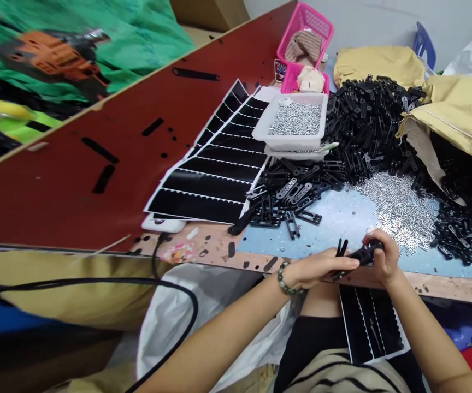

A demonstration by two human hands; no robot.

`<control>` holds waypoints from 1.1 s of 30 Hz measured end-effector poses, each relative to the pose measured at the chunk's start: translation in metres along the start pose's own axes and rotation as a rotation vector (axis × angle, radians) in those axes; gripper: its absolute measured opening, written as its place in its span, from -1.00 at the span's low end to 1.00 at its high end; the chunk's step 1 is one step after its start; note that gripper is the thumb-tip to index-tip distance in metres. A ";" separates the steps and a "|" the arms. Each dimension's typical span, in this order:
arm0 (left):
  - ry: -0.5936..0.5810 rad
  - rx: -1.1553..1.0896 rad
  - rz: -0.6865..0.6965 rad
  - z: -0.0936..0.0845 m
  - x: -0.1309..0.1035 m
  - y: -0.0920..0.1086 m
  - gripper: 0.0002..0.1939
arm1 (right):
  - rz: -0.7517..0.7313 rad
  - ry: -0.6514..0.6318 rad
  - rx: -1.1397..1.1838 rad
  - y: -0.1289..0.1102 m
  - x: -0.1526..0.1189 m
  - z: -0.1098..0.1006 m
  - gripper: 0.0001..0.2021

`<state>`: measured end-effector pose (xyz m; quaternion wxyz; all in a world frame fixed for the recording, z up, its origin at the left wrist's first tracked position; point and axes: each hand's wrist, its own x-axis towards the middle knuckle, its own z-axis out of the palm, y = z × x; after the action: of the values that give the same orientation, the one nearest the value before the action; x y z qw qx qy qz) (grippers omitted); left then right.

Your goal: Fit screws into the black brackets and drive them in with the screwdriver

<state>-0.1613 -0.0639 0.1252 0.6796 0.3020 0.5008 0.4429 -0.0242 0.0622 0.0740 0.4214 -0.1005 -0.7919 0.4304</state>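
While the left hand (320, 268) angles from 8 o'clock, fingers nearly straight, holding slim black pieces (342, 247), the right hand (387, 257) from 5 o'clock curls around a black part (365, 254). Part between both hands — screw pile (408, 210) at 1 o'clock.

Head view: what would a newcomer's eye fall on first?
Probably the big heap of black parts on the right of the table, with a glinting spread of small silvery pieces at its near side. Next, the orange tool against green sheeting, upper left. Then, at the table's near edge, the left hand and right hand holding a black piece between them.
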 end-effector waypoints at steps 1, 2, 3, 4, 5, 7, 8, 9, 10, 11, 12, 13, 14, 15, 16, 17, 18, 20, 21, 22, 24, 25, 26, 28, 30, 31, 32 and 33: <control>0.017 -0.128 -0.071 -0.001 -0.001 -0.002 -0.54 | 0.070 0.033 -0.046 -0.002 0.004 0.007 -0.71; 0.059 -0.237 -0.118 -0.004 -0.002 -0.006 -0.52 | 0.164 0.067 -0.096 -0.002 0.007 0.013 -0.73; 0.102 -0.315 -0.136 -0.007 -0.003 -0.011 -0.48 | 0.266 0.090 -0.139 -0.001 0.012 0.019 -0.72; 0.151 -0.347 -0.119 -0.010 -0.004 -0.016 -0.45 | 0.364 0.097 -0.169 0.001 0.015 0.023 -0.70; 0.211 -0.317 -0.073 -0.013 -0.005 -0.021 -0.44 | 0.446 0.093 -0.188 0.004 0.019 0.026 -0.67; 0.447 -0.079 0.099 -0.017 -0.007 -0.031 -0.44 | 0.560 0.066 -0.234 0.011 0.023 0.032 -0.63; 0.601 0.109 0.205 -0.017 -0.007 -0.036 -0.44 | 0.596 0.045 -0.269 0.014 0.023 0.034 -0.62; 0.734 0.319 0.303 -0.016 -0.006 -0.041 -0.41 | 0.617 0.020 -0.315 0.017 0.022 0.036 -0.61; 0.815 0.529 0.377 -0.014 -0.003 -0.044 -0.38 | 0.629 -0.007 -0.373 0.018 0.022 0.038 -0.61; 0.835 0.722 0.420 -0.011 0.000 -0.047 -0.35 | 0.633 -0.035 -0.441 0.020 0.020 0.039 -0.60; 0.811 0.883 0.434 -0.009 0.005 -0.049 -0.34 | 0.625 -0.060 -0.515 0.020 0.019 0.040 -0.59; 0.763 1.009 0.422 -0.007 0.009 -0.050 -0.34 | 0.601 -0.085 -0.590 0.020 0.019 0.040 -0.59; 0.727 1.099 0.401 -0.006 0.014 -0.050 -0.36 | 0.555 -0.104 -0.661 0.019 0.018 0.039 -0.59; 0.708 1.156 0.379 -0.005 0.017 -0.049 -0.38 | 0.489 -0.112 -0.718 0.018 0.018 0.036 -0.60; 0.700 1.187 0.361 -0.006 0.020 -0.048 -0.40 | 0.407 -0.110 -0.752 0.015 0.019 0.034 -0.62; 0.689 1.201 0.348 -0.007 0.021 -0.046 -0.41 | 0.318 -0.104 -0.750 0.012 0.019 0.030 -0.65; 0.671 1.203 0.338 -0.009 0.022 -0.044 -0.41 | 0.235 -0.111 -0.705 0.008 0.020 0.027 -0.69; 0.621 1.193 0.319 -0.012 0.020 -0.041 -0.40 | 0.112 -0.225 -0.503 -0.003 0.022 0.022 -0.73; 0.594 1.184 0.312 -0.013 0.019 -0.039 -0.39 | 0.069 -0.330 -0.383 -0.008 0.023 0.020 -0.73; 0.571 1.171 0.310 -0.014 0.017 -0.037 -0.38 | 0.041 -0.436 -0.278 -0.014 0.024 0.020 -0.74; 0.548 1.131 0.327 -0.013 0.013 -0.034 -0.36 | 0.040 -0.564 -0.151 -0.023 0.025 0.020 -0.79; 0.554 1.099 0.350 -0.012 0.010 -0.033 -0.33 | 0.065 -0.564 -0.121 -0.026 0.025 0.020 -0.83; 0.576 1.055 0.385 -0.010 0.007 -0.031 -0.30 | 0.104 -0.533 -0.098 -0.028 0.024 0.019 -0.86; 0.674 0.939 0.478 -0.006 0.000 -0.030 -0.22 | 0.207 -0.422 -0.050 -0.029 0.023 0.014 -0.89; 0.790 0.854 0.552 -0.002 -0.006 -0.033 -0.11 | 0.335 -0.302 0.000 -0.026 0.021 0.003 -0.86; 0.817 0.859 0.560 0.001 -0.008 -0.035 -0.04 | 0.407 -0.254 0.026 -0.024 0.020 -0.003 -0.85; 0.814 0.900 0.548 0.003 -0.008 -0.039 0.03 | 0.482 -0.219 0.056 -0.022 0.019 -0.009 -0.84; 0.794 0.967 0.524 0.004 -0.008 -0.043 0.08 | 0.554 -0.201 0.087 -0.020 0.018 -0.015 -0.82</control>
<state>-0.1451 -0.0891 0.0931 0.1028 0.4978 0.7644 0.3967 -0.0198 0.0680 0.1036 0.2114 -0.2514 -0.7530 0.5702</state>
